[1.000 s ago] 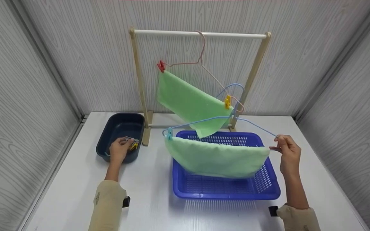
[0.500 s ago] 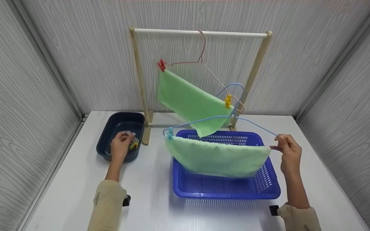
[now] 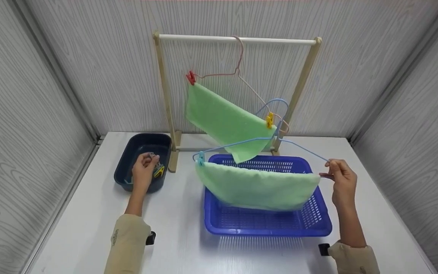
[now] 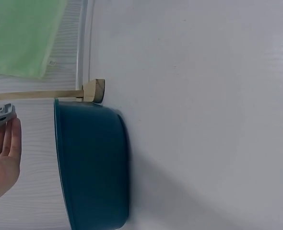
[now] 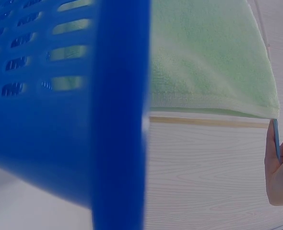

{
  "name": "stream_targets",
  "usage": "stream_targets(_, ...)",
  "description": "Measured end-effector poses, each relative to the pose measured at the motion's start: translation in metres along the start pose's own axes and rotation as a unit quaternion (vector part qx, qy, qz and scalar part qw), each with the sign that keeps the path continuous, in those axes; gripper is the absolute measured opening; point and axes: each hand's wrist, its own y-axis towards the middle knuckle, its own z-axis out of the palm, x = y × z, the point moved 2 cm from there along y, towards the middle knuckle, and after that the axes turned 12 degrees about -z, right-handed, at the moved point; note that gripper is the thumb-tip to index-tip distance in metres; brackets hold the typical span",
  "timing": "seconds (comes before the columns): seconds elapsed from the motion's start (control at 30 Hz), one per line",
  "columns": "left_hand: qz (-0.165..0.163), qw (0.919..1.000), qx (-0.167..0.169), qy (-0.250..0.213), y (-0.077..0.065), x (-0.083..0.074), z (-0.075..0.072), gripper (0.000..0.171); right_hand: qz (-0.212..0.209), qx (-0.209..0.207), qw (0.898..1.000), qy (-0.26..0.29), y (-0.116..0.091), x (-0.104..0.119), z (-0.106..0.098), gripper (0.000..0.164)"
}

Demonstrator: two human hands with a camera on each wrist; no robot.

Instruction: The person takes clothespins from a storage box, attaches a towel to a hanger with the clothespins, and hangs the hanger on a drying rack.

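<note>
Over the dark blue tub [image 3: 122,167] at the left, my left hand [image 3: 142,175] pinches a grey clothespin [image 4: 3,115] between thumb and fingers. Several more clothespins [image 3: 159,171], one of them yellow, show beside it in the tub. My right hand [image 3: 343,180] grips the right end of a blue hanger [image 3: 302,147]. A pale green towel [image 3: 257,186] hangs along that hanger's lower bar, its right corner close to my fingertips. One light blue clothespin [image 3: 201,158] clips the towel's left corner to the hanger. In the right wrist view, the towel [image 5: 208,62] reaches the fingers.
A purple-blue basket [image 3: 268,231] stands below the towel. Behind it is a wooden rack with a white rod [image 3: 196,38]. From the rod hangs a tilted pink hanger [image 3: 239,57] with a green towel [image 3: 222,114], held by a red clothespin [image 3: 191,78] and a yellow clothespin [image 3: 269,120].
My left hand has drawn its fingertips up slightly from the clothespins in the tub, with the grey clothespin pinched. My right hand, the blue hanger and the towel have stayed almost still.
</note>
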Motion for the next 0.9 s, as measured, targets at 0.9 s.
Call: stream_targets(0.9,0.029,0.9985,0.043,-0.016,-0.011,-0.028,0.006,0.044,0.008,-0.005,1.0,-0.008,0.0,0.001,0.002,0.024)
